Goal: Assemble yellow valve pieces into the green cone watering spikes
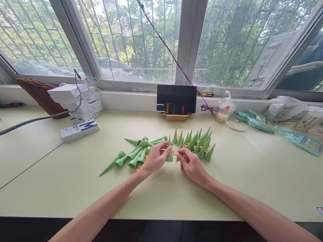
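Observation:
Between the fingers and thumb of my left hand [155, 158] is a green plastic watering spike [169, 158], held upright with its tip up and its ribbed cap end down. My right hand [193, 168] pinches a small cream-yellow plastic valve piece [175, 154], which meets the side of that spike. Whether it is fitted in cannot be made out. Left of my hands, a loose pile of green spikes [136, 155] lies on its side, with some yellow pieces partly hidden under it. Behind my right hand, several spikes [199, 144] stand tip up in rows with yellow pieces on them.
A dark tablet [176, 94] and a phone [176, 109] lean on a cardboard stand [176, 117] at the back of the pale table [161, 198]. White boxes [80, 130] are stacked at left. At right lie a plastic bag [224, 107], a cable [236, 126] and teal packets [256, 121].

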`<state>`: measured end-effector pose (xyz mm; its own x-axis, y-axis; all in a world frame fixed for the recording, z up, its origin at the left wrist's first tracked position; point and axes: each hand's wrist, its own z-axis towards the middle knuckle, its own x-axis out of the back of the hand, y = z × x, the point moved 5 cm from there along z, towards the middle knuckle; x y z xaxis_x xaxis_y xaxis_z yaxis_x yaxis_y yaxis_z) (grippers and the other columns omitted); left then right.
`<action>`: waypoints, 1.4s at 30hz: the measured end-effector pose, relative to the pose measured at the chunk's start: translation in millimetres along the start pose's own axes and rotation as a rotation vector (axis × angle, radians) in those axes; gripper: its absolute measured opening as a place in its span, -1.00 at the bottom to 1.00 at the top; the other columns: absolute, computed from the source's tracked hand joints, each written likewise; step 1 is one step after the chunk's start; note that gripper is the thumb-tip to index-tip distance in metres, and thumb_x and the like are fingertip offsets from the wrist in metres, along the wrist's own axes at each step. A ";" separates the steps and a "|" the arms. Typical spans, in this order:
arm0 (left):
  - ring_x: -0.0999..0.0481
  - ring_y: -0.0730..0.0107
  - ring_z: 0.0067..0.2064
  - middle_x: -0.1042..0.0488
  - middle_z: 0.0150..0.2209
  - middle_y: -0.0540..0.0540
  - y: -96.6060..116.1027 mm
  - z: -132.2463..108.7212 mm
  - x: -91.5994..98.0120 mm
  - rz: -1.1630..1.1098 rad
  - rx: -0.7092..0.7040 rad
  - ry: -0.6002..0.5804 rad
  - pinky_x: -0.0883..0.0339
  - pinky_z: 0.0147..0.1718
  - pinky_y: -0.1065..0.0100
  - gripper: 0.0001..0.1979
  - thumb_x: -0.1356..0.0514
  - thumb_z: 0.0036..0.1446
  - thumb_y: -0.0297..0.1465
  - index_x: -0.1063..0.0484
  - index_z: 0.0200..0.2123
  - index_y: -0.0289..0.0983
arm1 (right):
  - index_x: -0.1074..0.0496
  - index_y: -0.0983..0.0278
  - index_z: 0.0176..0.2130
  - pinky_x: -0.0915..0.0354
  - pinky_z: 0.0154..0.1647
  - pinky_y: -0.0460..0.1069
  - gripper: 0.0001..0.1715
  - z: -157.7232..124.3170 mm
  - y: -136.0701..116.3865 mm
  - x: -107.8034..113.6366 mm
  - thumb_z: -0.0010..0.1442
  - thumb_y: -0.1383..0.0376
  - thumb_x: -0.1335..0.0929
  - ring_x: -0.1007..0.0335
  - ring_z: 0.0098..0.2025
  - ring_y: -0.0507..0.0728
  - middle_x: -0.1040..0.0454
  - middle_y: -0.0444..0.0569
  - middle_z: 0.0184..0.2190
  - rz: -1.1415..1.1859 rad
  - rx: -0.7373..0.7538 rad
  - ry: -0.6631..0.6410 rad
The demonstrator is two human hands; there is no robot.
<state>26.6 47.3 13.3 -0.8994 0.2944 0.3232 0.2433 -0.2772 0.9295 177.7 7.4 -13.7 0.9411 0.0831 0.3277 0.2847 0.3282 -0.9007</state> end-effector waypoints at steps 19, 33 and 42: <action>-0.14 0.62 -0.59 -0.37 -0.40 0.01 -2.1 -0.8 -3.6 -0.022 -0.087 -0.045 -0.04 -0.70 0.51 -0.73 -0.11 0.28 -0.18 -0.38 -0.21 -0.28 | -0.35 0.25 -0.20 -0.27 -0.53 -0.08 -0.75 0.1 -0.5 -0.6 0.35 0.11 -0.27 -0.30 -0.60 0.00 -0.42 -0.11 -0.40 0.010 0.016 0.006; -0.36 0.51 -0.51 -0.43 -0.40 -0.03 0.4 -3.0 -6.4 0.004 -0.172 -0.052 -0.25 -0.59 0.46 -0.70 -0.14 0.25 -0.14 -0.41 -0.22 -0.28 | -0.26 0.25 -0.39 -0.09 -0.58 -0.09 -0.60 0.7 3.8 -2.2 0.39 0.07 -0.19 -0.09 -0.62 0.00 -0.14 -0.23 -0.65 -0.079 -0.002 -0.023; -0.33 0.53 -0.48 -0.42 -0.35 -0.04 -3.5 -3.8 -8.6 -0.011 -0.168 -0.085 -0.21 -0.54 0.45 -0.74 -0.11 0.29 -0.19 -0.40 -0.17 -0.28 | -0.31 0.26 -0.41 -0.06 -0.55 -0.08 -0.56 0.9 -0.4 1.1 0.39 0.06 -0.19 -0.04 -0.58 0.00 -0.14 -0.21 -0.61 -0.119 0.048 0.034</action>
<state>32.1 42.3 6.7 -0.8659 0.3730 0.3333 0.1629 -0.4198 0.8929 178.5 8.2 -12.7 0.9072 0.0098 0.4207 0.3861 0.3783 -0.8413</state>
